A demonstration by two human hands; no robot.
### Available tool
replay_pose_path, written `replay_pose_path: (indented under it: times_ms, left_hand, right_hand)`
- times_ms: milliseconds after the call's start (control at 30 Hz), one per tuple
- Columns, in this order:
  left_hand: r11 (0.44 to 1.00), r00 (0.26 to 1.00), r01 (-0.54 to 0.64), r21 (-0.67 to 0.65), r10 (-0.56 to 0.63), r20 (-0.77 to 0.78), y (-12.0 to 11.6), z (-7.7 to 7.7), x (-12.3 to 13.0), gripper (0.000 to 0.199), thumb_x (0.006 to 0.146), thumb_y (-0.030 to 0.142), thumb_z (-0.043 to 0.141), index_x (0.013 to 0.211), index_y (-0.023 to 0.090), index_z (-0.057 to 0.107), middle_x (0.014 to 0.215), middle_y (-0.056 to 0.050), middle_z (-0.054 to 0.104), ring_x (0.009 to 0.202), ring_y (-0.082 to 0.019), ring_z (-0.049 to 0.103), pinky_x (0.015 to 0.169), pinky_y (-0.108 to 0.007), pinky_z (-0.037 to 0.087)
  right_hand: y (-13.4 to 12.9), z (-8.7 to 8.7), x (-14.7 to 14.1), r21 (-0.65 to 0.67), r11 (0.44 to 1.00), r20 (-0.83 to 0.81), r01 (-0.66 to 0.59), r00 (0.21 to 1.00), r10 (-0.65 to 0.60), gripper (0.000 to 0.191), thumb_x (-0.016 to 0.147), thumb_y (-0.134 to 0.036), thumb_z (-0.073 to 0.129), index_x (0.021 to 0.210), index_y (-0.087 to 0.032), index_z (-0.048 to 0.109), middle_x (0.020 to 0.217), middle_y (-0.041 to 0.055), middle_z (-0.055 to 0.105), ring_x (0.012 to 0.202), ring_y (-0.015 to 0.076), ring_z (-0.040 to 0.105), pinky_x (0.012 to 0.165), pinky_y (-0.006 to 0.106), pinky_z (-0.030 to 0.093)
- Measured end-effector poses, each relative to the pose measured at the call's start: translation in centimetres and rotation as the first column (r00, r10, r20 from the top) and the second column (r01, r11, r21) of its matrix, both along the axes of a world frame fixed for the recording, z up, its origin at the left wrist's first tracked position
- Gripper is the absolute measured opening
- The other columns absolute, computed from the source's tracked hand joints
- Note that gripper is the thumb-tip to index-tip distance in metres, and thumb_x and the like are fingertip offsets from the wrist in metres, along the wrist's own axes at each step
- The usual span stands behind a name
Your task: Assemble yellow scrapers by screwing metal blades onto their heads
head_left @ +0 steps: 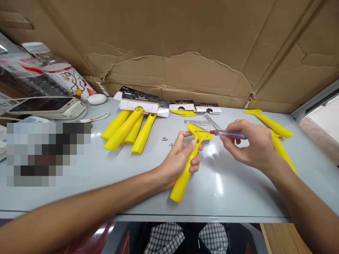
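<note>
My left hand (182, 153) is closed around the neck of a yellow scraper (182, 180), its handle slanting down toward the table's front edge. In my right hand (247, 141) is a screwdriver (230, 134) with a clear purplish handle, held level between thumb and fingers. Its thin shaft lies across the scraper's head, the tip near a screw at the left side. Behind the head lie flat metal blades (212, 121). Several small screws (164, 139) rest on the table left of my left hand.
Several yellow scrapers with black-and-white cards (137, 100) lie at the back left. Loose yellow handle parts (272, 123) are at the right. Bottles (63, 74), a phone (42, 107) and a white cable occupy the left. A cardboard wall (169, 42) closes the back.
</note>
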State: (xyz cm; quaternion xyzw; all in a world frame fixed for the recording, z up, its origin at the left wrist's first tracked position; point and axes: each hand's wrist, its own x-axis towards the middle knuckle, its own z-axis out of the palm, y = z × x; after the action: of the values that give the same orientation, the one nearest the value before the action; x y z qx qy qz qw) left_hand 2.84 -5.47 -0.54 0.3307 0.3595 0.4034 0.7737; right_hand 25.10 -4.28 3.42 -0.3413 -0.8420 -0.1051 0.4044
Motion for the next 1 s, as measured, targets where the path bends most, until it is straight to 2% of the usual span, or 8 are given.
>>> replay_pose_path:
  times_ms: [133, 200, 300, 400, 533, 667, 867, 1000]
  left_hand:
    - [1.0, 1.0, 0.004, 0.011, -0.004, -0.009, 0.0, 0.0, 0.0, 0.02, 0.109, 0.03, 0.055, 0.123, 0.029, 0.041, 0.096, 0.001, 0.059, 0.051, -0.003, 0.044, 0.044, -0.015, 0.036]
    - [0.999, 1.0, 0.015, 0.029, -0.014, -0.015, 0.0, 0.0, 0.0, 0.021, 0.108, 0.03, 0.056, 0.123, 0.029, 0.041, 0.097, 0.0, 0.059, 0.052, -0.003, 0.045, 0.045, -0.016, 0.037]
    - [0.999, 1.0, 0.018, 0.044, -0.017, -0.026, -0.1, 0.0, 0.0, 0.023, 0.108, 0.031, 0.057, 0.123, 0.029, 0.04, 0.098, 0.0, 0.06, 0.052, -0.003, 0.045, 0.045, -0.016, 0.037]
    - [0.998, 0.999, 0.02, 0.054, -0.019, -0.034, -0.2, 0.1, 0.1, 0.023, 0.107, 0.031, 0.058, 0.121, 0.029, 0.039, 0.098, 0.0, 0.06, 0.053, -0.004, 0.046, 0.045, -0.016, 0.038]
    - [0.998, 0.999, 0.03, 0.061, -0.028, -0.031, -0.2, 0.2, 0.1, 0.024, 0.107, 0.029, 0.058, 0.121, 0.028, 0.039, 0.098, 0.001, 0.059, 0.053, -0.003, 0.045, 0.045, -0.016, 0.037]
    - [0.996, 0.999, 0.032, 0.081, -0.029, -0.034, -0.2, 0.0, 0.1, 0.023, 0.107, 0.03, 0.058, 0.12, 0.028, 0.039, 0.098, 0.001, 0.06, 0.053, -0.004, 0.046, 0.045, -0.016, 0.037]
    - [0.997, 0.999, 0.027, 0.074, -0.025, -0.023, -0.2, -0.1, 0.1, 0.023, 0.107, 0.031, 0.058, 0.119, 0.028, 0.039, 0.097, 0.001, 0.06, 0.052, -0.003, 0.046, 0.045, -0.016, 0.037]
    - [0.998, 1.0, 0.01, 0.064, -0.009, -0.022, -0.1, 0.0, 0.1, 0.023, 0.107, 0.029, 0.058, 0.12, 0.028, 0.04, 0.097, 0.001, 0.06, 0.052, -0.003, 0.045, 0.044, -0.016, 0.037]
  right_hand:
    - [0.5, -0.3, 0.2, 0.161, 0.983, -0.002, 0.085, 0.996, -0.086, 0.017, 0.097, -0.031, 0.076, 0.089, -0.024, 0.062, 0.06, -0.007, 0.068, 0.044, 0.0096, 0.059, 0.045, 0.025, 0.042]
    - [0.6, -0.4, 0.2, 0.19, 0.976, -0.015, 0.111, 0.994, -0.11, 0.021, 0.099, -0.034, 0.073, 0.086, -0.023, 0.061, 0.055, -0.0075, 0.064, 0.042, 0.0095, 0.057, 0.043, 0.025, 0.039]
    - [0.5, -0.6, 0.0, 0.168, 0.98, -0.043, 0.105, 0.994, -0.099, 0.017, 0.099, -0.034, 0.066, 0.088, -0.023, 0.06, 0.056, -0.007, 0.063, 0.041, 0.0103, 0.057, 0.043, 0.025, 0.04]
    - [0.4, -1.0, -0.5, 0.149, 0.986, -0.102, 0.076, 0.993, -0.062, 0.006, 0.096, -0.027, 0.063, 0.1, -0.024, 0.06, 0.071, -0.0033, 0.07, 0.049, 0.013, 0.062, 0.046, 0.027, 0.046]
    - [0.5, -1.6, -0.9, 0.203, 0.979, -0.122, -0.008, 0.992, 0.034, 0.014, 0.097, -0.015, 0.065, 0.103, -0.025, 0.058, 0.069, -0.0063, 0.065, 0.048, 0.0102, 0.055, 0.045, 0.024, 0.042]
    - [0.6, -1.6, -0.8, 0.288, 0.956, -0.07, 0.061, 0.997, -0.042, 0.013, 0.101, -0.021, 0.067, 0.094, -0.025, 0.058, 0.058, -0.0091, 0.059, 0.041, 0.0077, 0.047, 0.043, 0.024, 0.036]
    - [0.2, -1.5, -1.0, 0.186, 0.981, -0.098, 0.055, 0.994, -0.037, 0.008, 0.097, -0.02, 0.064, 0.101, -0.025, 0.059, 0.067, -0.0076, 0.069, 0.044, 0.0096, 0.058, 0.046, 0.026, 0.045]
    - [0.1, -1.7, -1.1, 0.239, 0.967, -0.066, 0.09, 0.995, -0.076, 0.01, 0.098, -0.022, 0.068, 0.098, -0.025, 0.059, 0.064, -0.0079, 0.07, 0.043, 0.0102, 0.059, 0.045, 0.027, 0.044]
